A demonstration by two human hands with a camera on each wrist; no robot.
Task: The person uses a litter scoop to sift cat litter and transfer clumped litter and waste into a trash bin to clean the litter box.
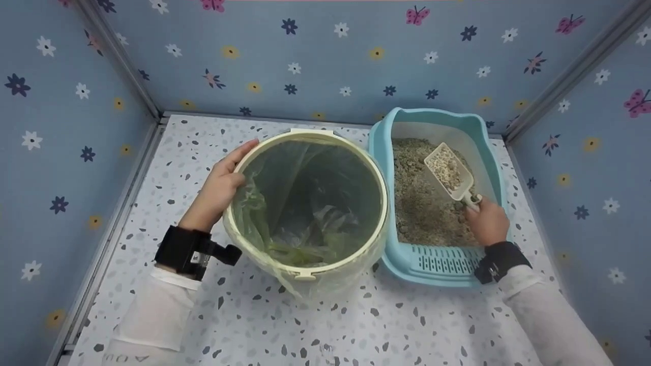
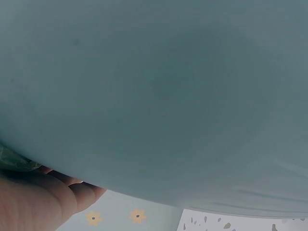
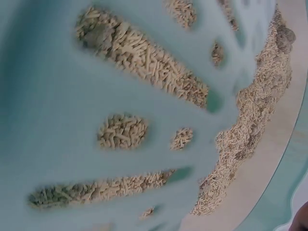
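I'm seeing a small off-white scoop (image 1: 466, 187) carrying tan pellets (image 1: 444, 166). Right hand (image 1: 488, 222) is gripping its handle, scoop sitting over grainy grey-brown litter (image 1: 419, 206) in a blue plastic tray (image 1: 385, 147). Left hand (image 1: 216, 185) is holding a round bin (image 1: 305, 275) at its rim; crinkly translucent liner (image 1: 323, 290) is draping over.

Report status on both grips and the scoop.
Left grip holds bin rim. Right grip holds scoop, loaded with pellets, over litter. Nothing visible blocking above scoop.

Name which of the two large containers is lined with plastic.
The round bin, held by the left hand: a yellowish bag lines it; the blue litter tray shows none.
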